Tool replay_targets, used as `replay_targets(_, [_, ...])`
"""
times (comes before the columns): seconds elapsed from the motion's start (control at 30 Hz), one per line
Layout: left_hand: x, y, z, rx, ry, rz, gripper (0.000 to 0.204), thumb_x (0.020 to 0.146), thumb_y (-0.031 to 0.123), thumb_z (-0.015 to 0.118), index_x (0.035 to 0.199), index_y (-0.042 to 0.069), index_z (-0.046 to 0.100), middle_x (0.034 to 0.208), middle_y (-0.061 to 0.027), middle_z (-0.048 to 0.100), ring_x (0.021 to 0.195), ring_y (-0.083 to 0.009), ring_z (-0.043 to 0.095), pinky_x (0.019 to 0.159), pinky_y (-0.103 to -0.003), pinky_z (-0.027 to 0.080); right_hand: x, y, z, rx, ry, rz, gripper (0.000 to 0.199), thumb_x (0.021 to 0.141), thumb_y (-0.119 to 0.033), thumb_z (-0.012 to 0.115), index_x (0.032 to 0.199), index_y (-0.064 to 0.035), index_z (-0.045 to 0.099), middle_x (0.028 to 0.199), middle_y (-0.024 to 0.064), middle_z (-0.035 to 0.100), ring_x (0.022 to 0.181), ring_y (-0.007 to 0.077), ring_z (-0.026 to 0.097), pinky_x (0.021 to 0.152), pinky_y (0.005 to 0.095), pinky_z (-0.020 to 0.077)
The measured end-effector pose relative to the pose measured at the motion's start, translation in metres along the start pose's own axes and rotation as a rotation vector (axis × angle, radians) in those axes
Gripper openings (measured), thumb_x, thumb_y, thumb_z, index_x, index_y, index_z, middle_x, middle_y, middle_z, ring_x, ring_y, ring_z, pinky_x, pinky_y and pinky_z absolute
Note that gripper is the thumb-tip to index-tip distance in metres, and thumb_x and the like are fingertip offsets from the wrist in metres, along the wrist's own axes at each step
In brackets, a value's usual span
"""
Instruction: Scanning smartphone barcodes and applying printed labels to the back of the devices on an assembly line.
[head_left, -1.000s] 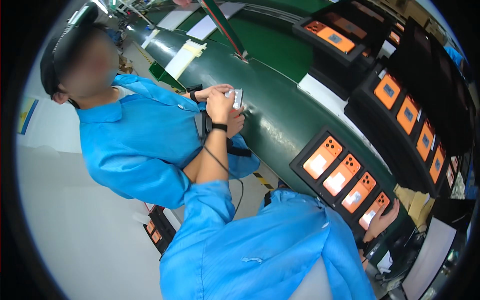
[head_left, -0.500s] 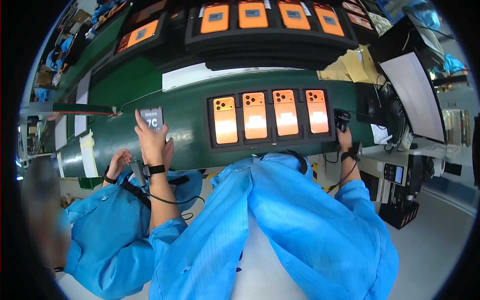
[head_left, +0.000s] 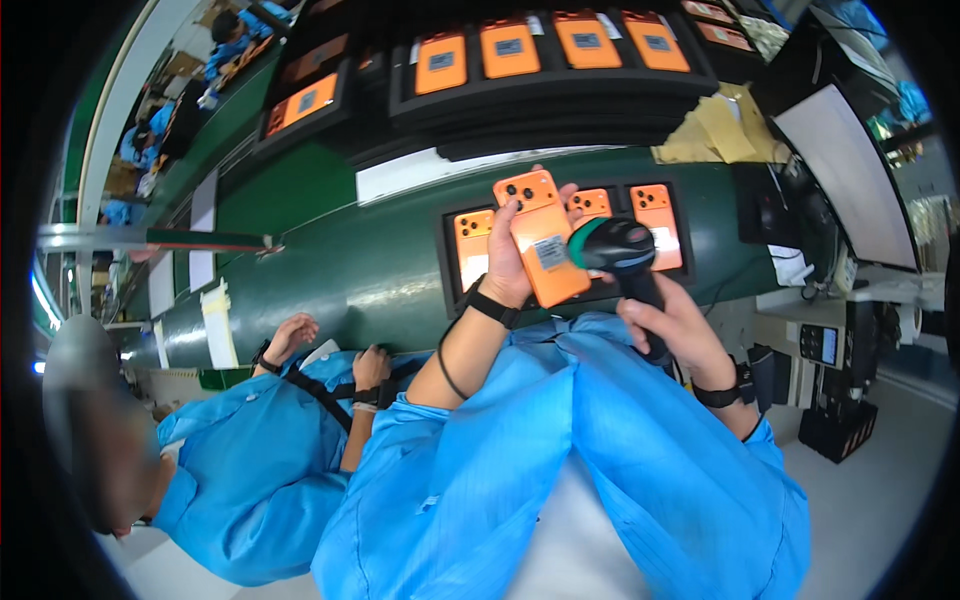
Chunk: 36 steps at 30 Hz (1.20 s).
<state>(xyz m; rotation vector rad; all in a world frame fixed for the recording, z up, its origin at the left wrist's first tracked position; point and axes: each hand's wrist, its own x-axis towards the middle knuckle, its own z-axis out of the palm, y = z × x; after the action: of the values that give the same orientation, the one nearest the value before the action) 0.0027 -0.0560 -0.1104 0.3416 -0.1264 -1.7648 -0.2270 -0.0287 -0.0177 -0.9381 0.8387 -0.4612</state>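
An orange phone with three camera lenses rests tilted in my left hand, its back turned up and a pale printed label on it. My right hand grips the handle of a black barcode scanner with a green rim. The scanner's head is right beside the label and hides part of the phone's edge. Behind them lies a black tray on the green bench. Orange phones stand in it at the left and at the right; my hands and the held phone cover its middle.
Stacked black trays with more orange phones stand at the back. A monitor is on the right, near yellow paper. A co-worker in a blue smock sits close on my left, hands at the bench edge.
My left hand has left a dark grey card at the left and now holds an orange phone over the tray. My right hand has lifted the scanner from the bench to the phone.
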Motion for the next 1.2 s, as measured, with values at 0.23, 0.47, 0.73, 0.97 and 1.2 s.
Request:
replay_targets(0.23, [0.017,-0.02,-0.003,0.249,-0.028,0.012,0.07,0.093,0.047,0.045,0.147,0.005,0.029,0.151,-0.0148,0.035,0.125,-0.0322,0.049,0.107,-0.046,0.039,-0.011,0.01,-0.014,0.033,-0.1,0.003,0.036,0.094,-0.022,0.063,0.119,-0.0012,0.048,0.07,0.0007,0.051,0.056,0.0073,0.049,0.052,0.0218,0.0416])
replay_targets(0.47, [-0.001,-0.033,-0.019,0.162,0.371,-0.222,0.055,0.096,0.048,0.042,0.13,0.005,0.047,0.116,-0.0132,0.058,0.108,-0.0282,0.057,0.098,-0.047,0.046,0.04,0.097,-0.159,-0.825,1.025,-0.413,0.052,0.085,-0.03,0.068,0.126,-0.0026,0.053,0.092,0.0186,0.068,0.079,0.0296,0.068,0.071,0.0384,0.0525])
replay_targets(0.73, [-0.016,-0.05,-0.039,0.18,0.293,-0.439,0.056,0.097,0.042,0.04,0.133,-0.002,0.043,0.134,-0.0217,0.052,0.121,-0.0348,0.054,0.1,-0.048,0.045,0.067,0.223,-0.27,-0.672,1.025,0.017,0.052,0.086,-0.036,0.067,0.125,-0.0038,0.056,0.11,0.0206,0.066,0.104,0.0323,0.063,0.09,0.0388,0.0485])
replay_targets(0.97, [-0.003,-0.05,-0.03,0.218,0.219,-0.403,0.055,0.093,0.04,0.045,0.129,-0.002,0.045,0.121,-0.0201,0.057,0.106,-0.0345,0.057,0.096,-0.049,0.046,-0.015,0.235,-0.302,-0.313,1.397,-0.414,0.028,0.095,-0.025,0.057,0.11,-0.0036,0.065,0.097,0.0094,0.067,0.084,0.0182,0.064,0.076,0.0311,0.0518])
replay_targets(1.2, [0.013,-0.035,-0.033,0.279,0.282,-0.315,0.051,0.094,0.036,0.042,0.128,-0.002,0.049,0.122,-0.0161,0.059,0.108,-0.0318,0.057,0.1,-0.048,0.043,-0.16,0.291,-0.344,0.228,1.585,-0.346,0.024,0.096,-0.019,0.052,0.103,-0.0025,0.068,0.086,0.0027,0.067,0.071,0.0083,0.059,0.061,0.0218,0.0458])
